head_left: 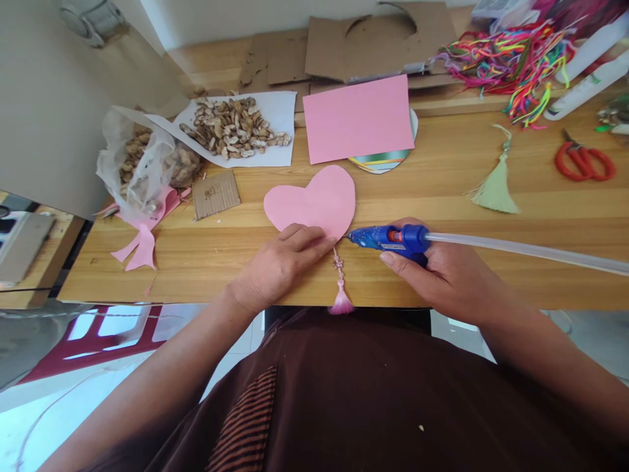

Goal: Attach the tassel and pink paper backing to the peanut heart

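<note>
A pink paper heart lies on the wooden table, its point toward me. My left hand is closed on the heart's lower edge, fingers together near the point. From that point hangs a beaded pink tassel, its end at the table's front edge. My right hand is wrapped round a blue glue gun with a long clear glue stick in its back. The gun's nozzle is at the heart's right edge, close to the point; whether it touches cannot be made out.
Behind the heart lie a pink sheet and white paper with brown pieces. A plastic bag and pink scraps are left. Rightward are a pale green tassel, red-handled scissors and colourful cords. Cardboard lies at the back.
</note>
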The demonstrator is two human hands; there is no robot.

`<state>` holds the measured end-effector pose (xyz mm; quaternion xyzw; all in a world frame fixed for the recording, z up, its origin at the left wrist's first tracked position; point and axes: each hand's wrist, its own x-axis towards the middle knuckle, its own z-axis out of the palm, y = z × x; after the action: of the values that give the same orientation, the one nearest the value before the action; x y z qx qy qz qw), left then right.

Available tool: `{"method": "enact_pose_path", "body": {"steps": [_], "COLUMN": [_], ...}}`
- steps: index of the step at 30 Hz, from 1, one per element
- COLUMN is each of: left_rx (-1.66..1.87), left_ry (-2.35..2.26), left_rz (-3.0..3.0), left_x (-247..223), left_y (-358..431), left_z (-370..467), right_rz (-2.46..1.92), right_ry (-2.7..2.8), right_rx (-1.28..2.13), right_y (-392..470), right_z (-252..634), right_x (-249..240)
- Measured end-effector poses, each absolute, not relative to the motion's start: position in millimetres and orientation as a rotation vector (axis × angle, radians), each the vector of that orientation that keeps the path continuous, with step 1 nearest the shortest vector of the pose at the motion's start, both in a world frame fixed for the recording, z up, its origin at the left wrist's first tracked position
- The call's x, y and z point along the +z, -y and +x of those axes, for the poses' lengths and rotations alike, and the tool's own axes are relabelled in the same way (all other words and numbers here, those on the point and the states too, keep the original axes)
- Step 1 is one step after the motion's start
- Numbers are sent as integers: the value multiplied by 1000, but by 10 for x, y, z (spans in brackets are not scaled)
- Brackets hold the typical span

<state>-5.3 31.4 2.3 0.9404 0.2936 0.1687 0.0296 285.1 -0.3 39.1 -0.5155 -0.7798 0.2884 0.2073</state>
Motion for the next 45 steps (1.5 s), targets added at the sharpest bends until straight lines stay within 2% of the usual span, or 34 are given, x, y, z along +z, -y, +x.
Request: {"method": "enact_pose_path", "body": {"steps": [10,18,24,29,38,45], "left_rx": [371,429,301,398,453,657], "left_ry": [-962,-1121,-1282,-1294,-1111,-1407], "left_rz": [3110,3100,3027,2947,2758,2247], "left_x": [96,27,-22,-10,-3,217], "left_y": [-311,-28,93,0,-157,-577], "left_z": [42,111,131,100,220,417], "right_rz": [-1465,-1487,-1321,-1233,-1237,-1311], "right_ry": [2079,1526,1100,879,893,1161], "right_rx": [837,1326,1537,1612,1555,1521], "right_y": [-50,-63,-48,-42,-71,-111], "right_z": [2890,2954,3049,3083,3193,3194], "right_x": [356,185,142,126,102,105]}}
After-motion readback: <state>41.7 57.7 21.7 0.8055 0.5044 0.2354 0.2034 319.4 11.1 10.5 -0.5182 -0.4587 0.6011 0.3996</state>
